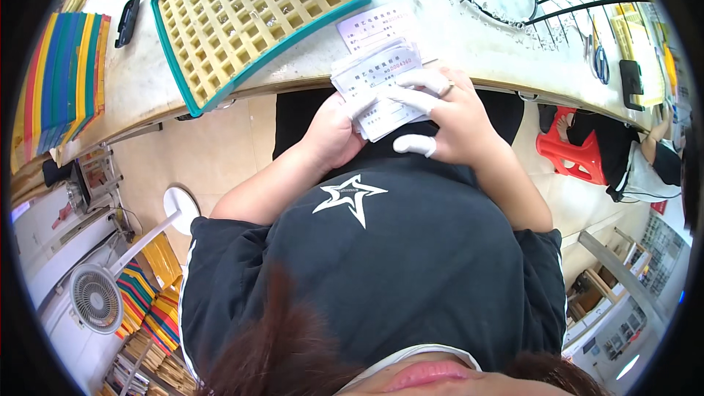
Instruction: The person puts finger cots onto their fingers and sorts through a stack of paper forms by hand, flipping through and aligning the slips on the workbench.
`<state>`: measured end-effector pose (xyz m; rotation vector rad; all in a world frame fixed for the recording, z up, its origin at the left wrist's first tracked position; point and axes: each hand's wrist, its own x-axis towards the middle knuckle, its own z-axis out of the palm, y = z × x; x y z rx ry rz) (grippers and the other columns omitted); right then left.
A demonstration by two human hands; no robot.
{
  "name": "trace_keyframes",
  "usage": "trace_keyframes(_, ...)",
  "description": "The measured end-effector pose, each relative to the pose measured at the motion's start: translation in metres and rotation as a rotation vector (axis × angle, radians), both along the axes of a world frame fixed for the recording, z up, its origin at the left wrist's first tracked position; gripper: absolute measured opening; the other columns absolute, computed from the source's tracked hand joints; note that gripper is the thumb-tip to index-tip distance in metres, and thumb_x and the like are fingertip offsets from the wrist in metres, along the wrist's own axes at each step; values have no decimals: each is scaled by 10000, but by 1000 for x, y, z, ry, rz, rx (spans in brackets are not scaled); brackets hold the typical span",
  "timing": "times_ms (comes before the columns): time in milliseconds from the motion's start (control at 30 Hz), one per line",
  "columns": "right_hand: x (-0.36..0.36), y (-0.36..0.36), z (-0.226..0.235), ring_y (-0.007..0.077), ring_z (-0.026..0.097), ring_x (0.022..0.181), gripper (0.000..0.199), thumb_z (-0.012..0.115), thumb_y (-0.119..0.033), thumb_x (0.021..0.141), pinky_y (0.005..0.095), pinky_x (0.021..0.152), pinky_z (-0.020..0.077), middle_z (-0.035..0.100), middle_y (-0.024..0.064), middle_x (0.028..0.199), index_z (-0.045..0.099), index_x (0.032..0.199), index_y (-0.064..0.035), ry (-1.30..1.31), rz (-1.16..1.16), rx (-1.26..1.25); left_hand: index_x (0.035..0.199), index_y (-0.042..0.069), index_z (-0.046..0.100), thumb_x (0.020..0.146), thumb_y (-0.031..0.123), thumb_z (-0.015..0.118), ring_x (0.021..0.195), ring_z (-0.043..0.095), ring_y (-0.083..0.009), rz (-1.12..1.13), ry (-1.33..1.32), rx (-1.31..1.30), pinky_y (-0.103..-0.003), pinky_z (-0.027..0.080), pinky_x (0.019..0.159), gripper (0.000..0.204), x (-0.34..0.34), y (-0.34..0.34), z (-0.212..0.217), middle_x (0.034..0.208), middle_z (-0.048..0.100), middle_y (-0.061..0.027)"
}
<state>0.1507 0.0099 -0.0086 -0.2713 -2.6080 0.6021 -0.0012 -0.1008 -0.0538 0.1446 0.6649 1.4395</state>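
Observation:
My left hand (334,132) grips a stack of printed paper slips (381,70), its white-capped thumb pressed on top and its other fingers hidden beneath. The slips are slightly fanned at the table's front edge. My right hand (458,106) lies over the right side of the stack. White finger cots cover its thumb and at least two fingers, which rest spread across the top slip; the thumb sits apart, below the stack. A ring shows on one of its fingers. Just beyond the stack lies another pale slip (370,28) on the table.
A teal-rimmed tray (268,59) with a cream grid of small compartments, some holding tiny shiny pieces, stands left of the slips. Farther left are colourful stacked folders (62,77) and a black device (127,22). A black wire rack (528,0) stands at right, above a red stool (572,150) and another person.

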Motion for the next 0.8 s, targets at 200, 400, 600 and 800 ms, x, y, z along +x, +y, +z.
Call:
trace_keyframes(200,25,-9,-10,134,507,757,420,726,-151,708,261,721,420,528,65,884,507,1036,-5,197,-390,-684,1250,-12,397,886,44,448,1089,509,-219,-69,208,130,-361,416,923,371,-6,-13,15,1198,507,-132)
trace_keyframes(400,7,-4,10,75,540,693,137,615,-54,817,216,650,455,593,26,772,583,917,34,349,-237,-1296,1345,9,218,852,174,471,1181,402,-402,-285,-166,364,-583,438,843,578,-18,17,31,1313,352,-227)
trace_keyframes(600,24,4,11,108,577,824,240,566,-6,835,246,720,477,598,79,943,508,1063,45,335,-230,-1298,1340,-7,227,858,172,430,1203,368,-414,-283,-193,259,-572,411,886,552,-10,18,33,1325,333,-236)
trace_keyframes(800,51,8,-5,156,535,986,326,570,25,820,301,864,424,569,99,1044,444,1120,20,413,-301,-1004,1343,-20,220,843,177,416,1208,356,-423,-254,-306,217,-572,338,956,572,-8,18,28,1334,322,-243)
